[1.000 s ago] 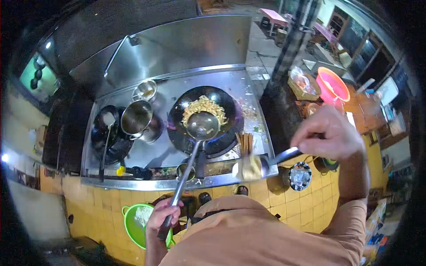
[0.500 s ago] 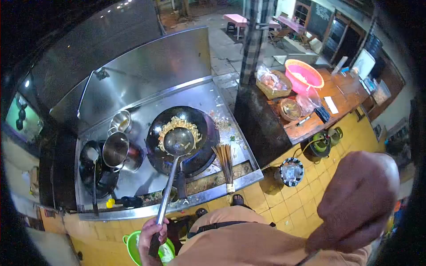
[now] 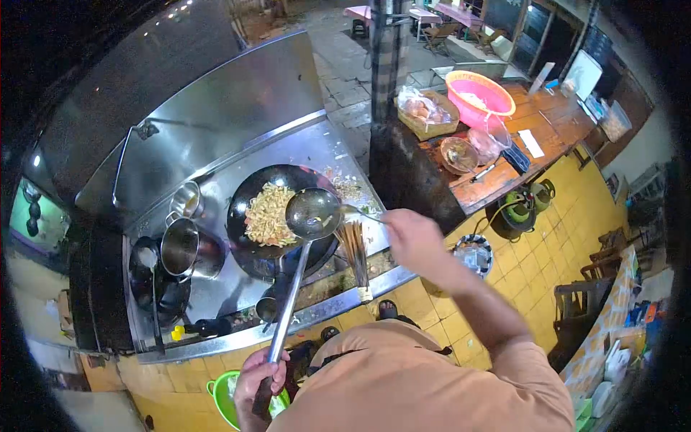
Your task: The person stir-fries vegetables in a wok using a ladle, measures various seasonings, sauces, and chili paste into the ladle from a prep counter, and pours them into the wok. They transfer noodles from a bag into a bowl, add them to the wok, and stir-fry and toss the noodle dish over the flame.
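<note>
My left hand (image 3: 260, 380) is wrapped around the handle of a long metal wok ladle (image 3: 313, 214). The ladle's bowl is over the right side of a black wok (image 3: 241, 259). Beside the bowl, pale chopped food (image 3: 270, 216), possibly noodles, lies heaped in the wok. My right hand (image 3: 414, 243) is closed on the end of a small metal spoon (image 3: 360, 212), whose tip reaches the ladle bowl's right edge. Just below that spoon, a stick whisk brush (image 3: 354, 252) leans on the stove's front strip.
Left of the wok stand a tall steel pot (image 3: 180, 246), a smaller pot (image 3: 188, 199) and a dark pan (image 3: 147, 288) with a ladle. A wooden table (image 3: 533, 119) at right bears a pink basin (image 3: 479, 101). A green basin (image 3: 227, 403) is below my left hand.
The ladle's bowl has moved right, off the food, which now shows as a heap. My right hand has come in from the right with a spoon to the ladle. The camera view has shifted.
</note>
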Demonstrator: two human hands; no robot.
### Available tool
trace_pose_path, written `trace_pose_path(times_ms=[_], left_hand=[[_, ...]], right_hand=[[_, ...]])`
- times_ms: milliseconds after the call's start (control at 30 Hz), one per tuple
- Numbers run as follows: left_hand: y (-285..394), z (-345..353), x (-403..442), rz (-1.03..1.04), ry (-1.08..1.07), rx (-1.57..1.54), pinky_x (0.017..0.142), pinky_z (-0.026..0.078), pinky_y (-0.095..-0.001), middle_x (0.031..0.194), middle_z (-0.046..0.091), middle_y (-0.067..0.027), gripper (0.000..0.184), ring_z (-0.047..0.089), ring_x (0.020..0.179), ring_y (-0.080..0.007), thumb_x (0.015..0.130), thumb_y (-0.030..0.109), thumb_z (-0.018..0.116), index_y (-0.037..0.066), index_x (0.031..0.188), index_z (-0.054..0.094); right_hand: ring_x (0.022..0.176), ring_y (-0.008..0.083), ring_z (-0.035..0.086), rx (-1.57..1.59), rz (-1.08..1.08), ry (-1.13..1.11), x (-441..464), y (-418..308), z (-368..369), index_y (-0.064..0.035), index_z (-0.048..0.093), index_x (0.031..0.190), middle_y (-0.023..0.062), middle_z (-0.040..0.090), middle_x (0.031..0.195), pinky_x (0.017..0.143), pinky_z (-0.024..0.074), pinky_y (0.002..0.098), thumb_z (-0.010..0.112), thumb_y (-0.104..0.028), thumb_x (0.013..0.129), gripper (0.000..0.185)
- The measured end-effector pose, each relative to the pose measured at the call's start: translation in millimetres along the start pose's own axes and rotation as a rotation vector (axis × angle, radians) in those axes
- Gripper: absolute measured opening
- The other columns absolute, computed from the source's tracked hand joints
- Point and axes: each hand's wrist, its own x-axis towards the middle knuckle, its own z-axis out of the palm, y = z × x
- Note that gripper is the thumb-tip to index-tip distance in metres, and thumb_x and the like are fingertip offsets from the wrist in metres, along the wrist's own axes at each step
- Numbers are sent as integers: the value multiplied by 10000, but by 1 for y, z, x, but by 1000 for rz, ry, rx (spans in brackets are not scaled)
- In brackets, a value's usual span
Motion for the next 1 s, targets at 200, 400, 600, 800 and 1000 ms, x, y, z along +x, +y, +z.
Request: trace_pose_path(times_ms=[200, 400, 600, 800, 1000], left_hand=[[-7, 11, 17, -27, -54, 111, 385, 396, -249, 603, 498, -71, 363, 469, 435, -140, 821, 186, 563, -53, 1085, 493], [-42, -31, 17, -175, -48, 166, 591, 512, -391, 1006, 644, -205, 551, 667, 794, -277, 870, 443, 556, 80, 1266, 433], [-33, 23, 21, 88, 217, -18, 433, 417, -268, 638, 519, -59, 327, 497, 489, -146, 826, 189, 583, -16, 1072, 519], [-28, 33, 54, 144, 259, -176, 569, 496, -313, 810, 589, -78, 279, 565, 641, -175, 874, 218, 571, 11, 1057, 536], [-32, 45, 129, 253, 280, -99, 864, 502, -354, 1174, 579, -159, 277, 594, 1040, -224, 949, 224, 477, 23, 1133, 528]], right_hand=[[855, 376, 589, -89, 258, -215, -38, 44, 35, -72, 546, 1074, 187, 577, 940, 744, 495, 436, 491, -58, 801, 279], [804, 431, 518, -254, 770, 144, -126, 188, -1, -90, 458, 1237, 245, 525, 852, 705, 438, 497, 408, -2, 804, 445], [684, 376, 557, -691, 796, 5, -143, 377, 10, 3, 580, 979, 182, 604, 758, 619, 439, 456, 549, -46, 733, 253], [909, 369, 610, -694, 907, 51, -71, 295, -12, -5, 563, 991, 229, 622, 988, 737, 500, 429, 494, -175, 867, 222], [774, 208, 623, 1093, 934, -693, -60, 46, 56, -37, 516, 1202, 114, 569, 926, 621, 546, 336, 458, -471, 931, 515]])
